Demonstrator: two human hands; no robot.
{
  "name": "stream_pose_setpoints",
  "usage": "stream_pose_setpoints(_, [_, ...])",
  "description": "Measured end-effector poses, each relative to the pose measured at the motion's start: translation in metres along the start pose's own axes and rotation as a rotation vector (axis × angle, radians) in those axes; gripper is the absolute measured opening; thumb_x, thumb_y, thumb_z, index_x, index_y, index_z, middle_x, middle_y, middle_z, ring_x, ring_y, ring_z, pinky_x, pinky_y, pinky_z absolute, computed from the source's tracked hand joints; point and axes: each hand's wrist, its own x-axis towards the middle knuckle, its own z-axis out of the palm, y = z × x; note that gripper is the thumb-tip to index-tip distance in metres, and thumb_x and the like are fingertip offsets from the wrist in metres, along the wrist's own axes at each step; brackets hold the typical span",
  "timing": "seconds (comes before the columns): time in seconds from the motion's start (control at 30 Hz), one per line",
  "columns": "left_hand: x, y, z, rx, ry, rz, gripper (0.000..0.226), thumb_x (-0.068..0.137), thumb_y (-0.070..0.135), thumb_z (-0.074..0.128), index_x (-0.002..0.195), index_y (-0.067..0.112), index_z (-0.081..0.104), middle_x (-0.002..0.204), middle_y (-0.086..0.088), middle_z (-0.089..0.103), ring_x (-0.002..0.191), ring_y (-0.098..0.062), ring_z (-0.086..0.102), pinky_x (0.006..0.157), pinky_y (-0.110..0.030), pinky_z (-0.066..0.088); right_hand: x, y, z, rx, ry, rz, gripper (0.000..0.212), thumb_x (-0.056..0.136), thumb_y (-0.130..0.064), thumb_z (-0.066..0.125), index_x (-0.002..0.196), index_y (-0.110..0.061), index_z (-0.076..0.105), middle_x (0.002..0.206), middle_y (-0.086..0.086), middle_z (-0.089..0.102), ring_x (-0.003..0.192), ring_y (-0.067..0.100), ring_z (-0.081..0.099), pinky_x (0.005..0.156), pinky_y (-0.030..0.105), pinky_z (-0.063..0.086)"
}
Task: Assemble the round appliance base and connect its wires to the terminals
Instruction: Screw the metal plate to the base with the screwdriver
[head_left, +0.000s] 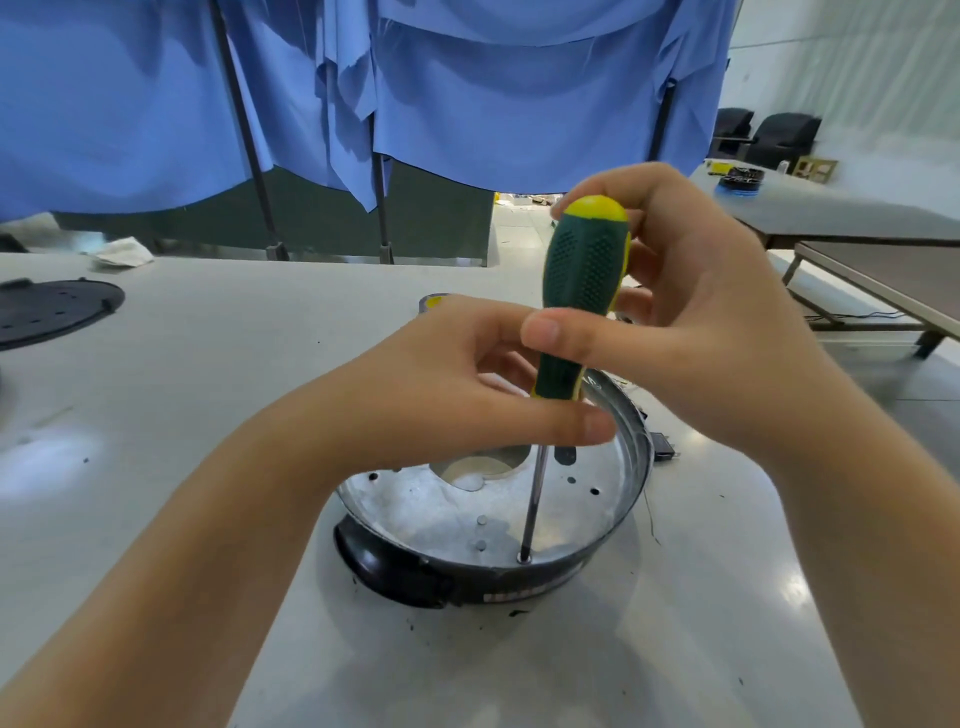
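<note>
Surroundings of a pale grey work table (208, 395) in a curtained room.

Along the table's far edge hang blue fabric curtains (467, 104) on dark upright poles (244, 135), with dark green panels (436, 218) showing below their hems. A crumpled white cloth (122, 252) lies near the far left edge of the table. At the left edge rests a flat black round plastic disc (49, 312) with small holes in it. To the right, well apart, stands a second grey table (831, 208) carrying small black round parts (740, 179) and a tan box (815, 169); two dark armchairs (763, 135) stand behind it. A brown low bench (883, 280) is just in front of that table.
</note>
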Motion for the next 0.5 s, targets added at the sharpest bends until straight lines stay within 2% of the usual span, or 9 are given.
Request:
stream_pose_setpoints(0.13, [0.001, -0.0005, -0.0005, -0.001, 0.111, 0.034, 0.026, 0.063, 0.022, 0.087, 0.084, 0.024, 0.071, 0.078, -0.003, 0.074, 0.078, -0.021, 0.073, 0.073, -0.044, 0.061, -0.0013, -0.0004, 0.0043, -0.116, 0.081, -0.006, 0.045, 0.068, -0.04, 0.082, 0.098, -0.034, 0.048, 0.085, -0.021, 0.056, 0.084, 0.0, 0.059, 0.077, 0.018, 0.049])
stream_pose_setpoints(0.2, [0.0005, -0.0013, -0.0025, -0.045, 0.093, 0.041, 0.031, 0.066, 0.015, 0.084, 0.094, 0.016, 0.069, 0.083, -0.005, 0.075, 0.081, -0.022, 0.074, 0.076, -0.038, 0.061, -0.0023, -0.0019, 0.0048, -0.06, 0.052, 0.009, 0.04, 0.074, -0.037, 0.076, 0.102, -0.03, 0.05, 0.094, -0.015, 0.061, 0.093, 0.003, 0.062, 0.085, 0.024, 0.053])
stream_pose_setpoints(0.27, [-0.0003, -0.0012, -0.0039, -0.121, 0.039, 0.015, 0.044, 0.071, 0.011, 0.077, 0.113, 0.01, 0.064, 0.095, -0.009, 0.075, 0.092, -0.024, 0.073, 0.083, -0.036, 0.059, -0.0028, -0.0035, 0.0023, 0.063, -0.02, 0.028, 0.034, 0.083, -0.029, 0.066, 0.115, -0.024, 0.053, 0.109, -0.006, 0.065, 0.104, 0.009, 0.064, 0.089, 0.03, 0.054])
stream_pose_setpoints(0.33, [-0.0012, -0.0008, -0.0054, -0.178, -0.016, -0.015, 0.047, 0.079, 0.004, 0.069, 0.125, 0.009, 0.057, 0.104, -0.01, 0.074, 0.1, -0.024, 0.07, 0.088, -0.037, 0.057, -0.0027, -0.0046, -0.0018, 0.183, -0.066, 0.059, 0.037, 0.088, -0.02, 0.055, 0.125, -0.019, 0.053, 0.117, 0.003, 0.065, 0.108, 0.014, 0.064, 0.088, 0.027, 0.054])
stream_pose_setpoints(0.4, [-0.0017, -0.0007, -0.007, -0.206, -0.051, -0.026, 0.043, 0.086, -0.004, 0.064, 0.125, 0.009, 0.056, 0.108, -0.009, 0.073, 0.103, -0.022, 0.069, 0.09, -0.034, 0.056, -0.0025, -0.0054, -0.0039, 0.237, -0.085, 0.076, 0.039, 0.09, -0.012, 0.049, 0.129, -0.016, 0.053, 0.118, 0.009, 0.066, 0.103, 0.017, 0.065, 0.084, 0.024, 0.053])
stream_pose_setpoints(0.5, [-0.0015, 0.0004, -0.0063, -0.193, -0.058, -0.031, 0.042, 0.079, -0.001, 0.056, 0.118, 0.013, 0.06, 0.106, -0.002, 0.074, 0.102, -0.016, 0.069, 0.088, -0.028, 0.056, -0.0018, -0.0052, -0.0033, 0.161, -0.059, 0.052, 0.037, 0.09, -0.011, 0.056, 0.126, -0.016, 0.055, 0.109, 0.001, 0.067, 0.094, 0.008, 0.066, 0.081, 0.021, 0.053])
